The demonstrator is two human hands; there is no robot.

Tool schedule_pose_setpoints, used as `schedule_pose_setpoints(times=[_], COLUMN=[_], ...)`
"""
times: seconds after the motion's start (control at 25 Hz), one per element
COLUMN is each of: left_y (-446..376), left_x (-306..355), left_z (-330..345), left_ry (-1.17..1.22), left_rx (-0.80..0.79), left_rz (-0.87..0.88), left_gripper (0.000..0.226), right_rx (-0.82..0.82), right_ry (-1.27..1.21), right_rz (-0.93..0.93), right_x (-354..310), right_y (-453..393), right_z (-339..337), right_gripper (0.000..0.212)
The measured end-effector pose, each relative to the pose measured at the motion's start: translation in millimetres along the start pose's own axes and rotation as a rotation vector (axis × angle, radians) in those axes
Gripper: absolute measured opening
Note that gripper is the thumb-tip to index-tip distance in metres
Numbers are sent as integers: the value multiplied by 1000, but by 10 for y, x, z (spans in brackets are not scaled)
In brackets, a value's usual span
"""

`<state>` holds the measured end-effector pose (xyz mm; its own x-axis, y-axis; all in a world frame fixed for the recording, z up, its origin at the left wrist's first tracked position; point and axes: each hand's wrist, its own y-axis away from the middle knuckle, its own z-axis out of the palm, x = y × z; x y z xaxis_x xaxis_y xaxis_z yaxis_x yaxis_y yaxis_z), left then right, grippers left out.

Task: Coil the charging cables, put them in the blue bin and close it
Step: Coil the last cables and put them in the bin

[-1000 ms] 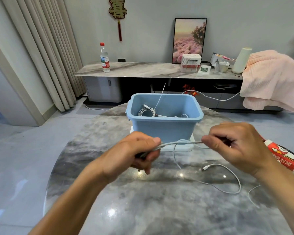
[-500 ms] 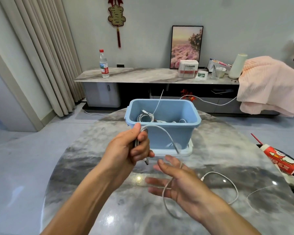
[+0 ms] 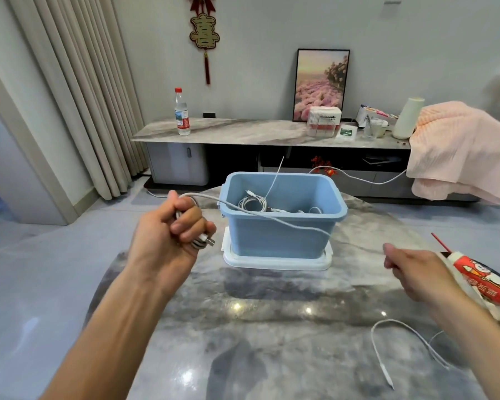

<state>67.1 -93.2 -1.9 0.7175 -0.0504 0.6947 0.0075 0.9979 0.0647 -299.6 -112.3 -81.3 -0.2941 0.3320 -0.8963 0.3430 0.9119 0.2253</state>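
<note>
Marble table (image 3: 272,327), blue bin (image 3: 283,223) open at far edge, coiled cables inside. Left hand (image 3: 171,235) grips half-wound cable (image 3: 272,217); right hand (image 3: 416,272) loosely curled, holding nothing visible. Lid (image 3: 274,262) under bin, closing left.

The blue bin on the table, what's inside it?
Inside the blue bin lies a coiled white cable, with more white cable loops beside it; one end pokes above the rim. The near wall hides the bin's floor, so how many cables are there is unclear.
</note>
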Motion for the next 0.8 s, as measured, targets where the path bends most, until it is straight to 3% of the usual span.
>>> schedule_pose_setpoints(times=[0.08, 0.12, 0.16, 0.2, 0.28, 0.32, 0.4, 0.56, 0.68, 0.8], left_y=[24, 37, 51, 72, 110, 131, 166, 233, 304, 319], left_x=[-36, -83, -156, -255, -457, -530, -593, -564, -562, -575], left_z=[38, 64, 104, 151, 227, 254, 268, 297, 339, 326], left_ry=[-156, -248, -338, -420, -537, -580, -662, -625, -406, -131], left_rx=[14, 16, 9, -8, -64, -99, -164, -279, -534, -565], left_rz=[21, 22, 19, 18, 5, -14, -56, -181, -414, -415], left_gripper=[43, 42, 41, 40, 40, 41, 42, 38, 35, 26], right_rx=[-12, 19, 55, 37, -240, -413, -580, -598, -440, -326], right_ry=[610, 800, 815, 626, -23, -183, -176, -280, -290, -254], right_rz=[-35, -103, -223, -346, -451, -444, -452, -430, -596, -666], right_x=[52, 9, -87, -210, -546, -664, -689, -710, -734, -551], right_y=[47, 144, 261, 394, 770, 922, 1063, 996, 895, 889], right_z=[125, 206, 288, 376, 599, 706, 837, 690, 687, 956], right_gripper=[42, 38, 32, 30, 38, 40, 33, 25, 24, 27])
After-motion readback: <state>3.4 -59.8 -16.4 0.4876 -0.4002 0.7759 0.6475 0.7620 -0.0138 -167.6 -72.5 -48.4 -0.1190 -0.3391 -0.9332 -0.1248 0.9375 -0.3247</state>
